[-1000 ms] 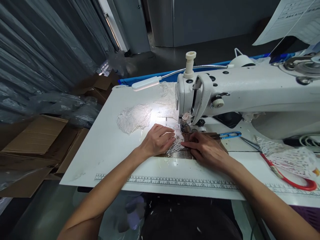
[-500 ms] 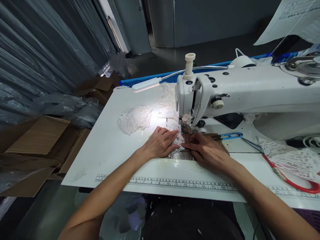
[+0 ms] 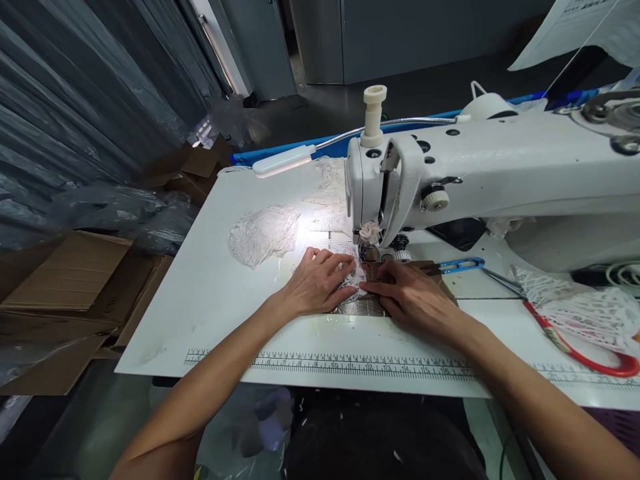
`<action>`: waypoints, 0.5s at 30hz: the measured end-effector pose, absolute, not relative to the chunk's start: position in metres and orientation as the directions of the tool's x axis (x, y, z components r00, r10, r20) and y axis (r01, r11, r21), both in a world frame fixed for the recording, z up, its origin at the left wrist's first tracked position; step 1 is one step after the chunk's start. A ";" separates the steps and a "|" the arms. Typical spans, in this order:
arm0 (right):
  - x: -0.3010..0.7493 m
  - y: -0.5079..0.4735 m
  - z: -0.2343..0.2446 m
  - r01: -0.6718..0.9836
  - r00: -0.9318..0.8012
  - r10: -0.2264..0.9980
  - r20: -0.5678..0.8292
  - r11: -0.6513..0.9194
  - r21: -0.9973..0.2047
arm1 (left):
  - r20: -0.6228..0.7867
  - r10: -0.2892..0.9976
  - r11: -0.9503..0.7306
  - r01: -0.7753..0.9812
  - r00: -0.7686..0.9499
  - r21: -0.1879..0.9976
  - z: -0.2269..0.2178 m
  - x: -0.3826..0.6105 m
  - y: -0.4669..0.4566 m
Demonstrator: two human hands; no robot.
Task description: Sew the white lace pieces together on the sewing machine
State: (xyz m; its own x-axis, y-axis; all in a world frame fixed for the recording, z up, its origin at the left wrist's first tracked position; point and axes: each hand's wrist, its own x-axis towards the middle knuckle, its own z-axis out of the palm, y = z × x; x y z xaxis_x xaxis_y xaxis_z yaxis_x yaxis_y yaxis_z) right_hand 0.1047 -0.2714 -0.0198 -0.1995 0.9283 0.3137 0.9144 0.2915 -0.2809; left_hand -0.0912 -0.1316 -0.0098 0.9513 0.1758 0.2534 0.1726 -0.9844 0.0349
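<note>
White lace (image 3: 350, 288) lies under the presser foot (image 3: 364, 253) of a white sewing machine (image 3: 480, 163). My left hand (image 3: 317, 280) rests palm down on the lace, fingers stretched out and thumb apart. From the other side, my right hand (image 3: 413, 293) touches the lace's edge with its outstretched index finger; the thumb is apart and another finger is bent. Beneath this hand is a brown, shiny sheet (image 3: 363, 307), partly hidden by both hands. Blue-handled thread snips (image 3: 463, 265) lie just past the right hand.
A stack of lace pieces (image 3: 265, 233) sits left of the needle, with more lace (image 3: 330, 180) behind. A lamp (image 3: 283, 162) lights the area. Red-handled scissors (image 3: 580, 353) lie at right beside a lace bundle (image 3: 580, 300). A printed ruler (image 3: 320, 363) follows the table's front edge. Cardboard boxes (image 3: 70, 273) stand at left.
The view has shifted slightly, so the table and machine sit a little higher and farther left. Both hands stay on the lace at the presser foot, with almost the same pose.
</note>
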 end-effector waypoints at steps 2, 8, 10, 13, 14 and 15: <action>0.105 -0.271 -0.019 0.913 -0.201 0.927 0.316 0.295 -0.283 | 0.240 0.171 -0.985 0.170 0.955 0.027 -0.009 -0.091 -0.132; 0.104 -0.271 -0.016 0.909 -0.211 0.931 0.299 0.299 -0.291 | 0.178 0.148 -0.989 0.150 0.973 0.002 -0.004 -0.089 -0.128; 0.104 -0.271 -0.015 0.912 -0.201 0.938 0.281 0.284 -0.296 | 0.150 0.138 -0.990 0.141 0.979 -0.010 0.000 -0.087 -0.126; 0.103 -0.271 -0.015 0.918 -0.187 0.945 0.269 0.266 -0.296 | 0.127 0.135 -0.989 0.141 0.983 -0.044 0.006 -0.082 -0.124; 0.102 -0.271 -0.015 0.920 -0.182 0.945 0.273 0.261 -0.291 | 0.124 0.135 -0.988 0.143 0.983 -0.062 0.007 -0.080 -0.124; 0.102 -0.270 -0.015 0.924 -0.177 0.944 0.280 0.257 -0.284 | 0.124 0.136 -0.986 0.147 0.983 -0.082 0.008 -0.078 -0.124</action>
State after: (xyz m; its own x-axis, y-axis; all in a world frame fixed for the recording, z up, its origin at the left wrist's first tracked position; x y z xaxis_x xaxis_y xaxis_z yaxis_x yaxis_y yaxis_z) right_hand 0.1018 -0.2703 -0.0148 -0.1766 0.9437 0.2798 0.9238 0.2570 -0.2838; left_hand -0.0783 -0.1242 0.0080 0.9829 0.1361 0.1240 0.1469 -0.9857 -0.0822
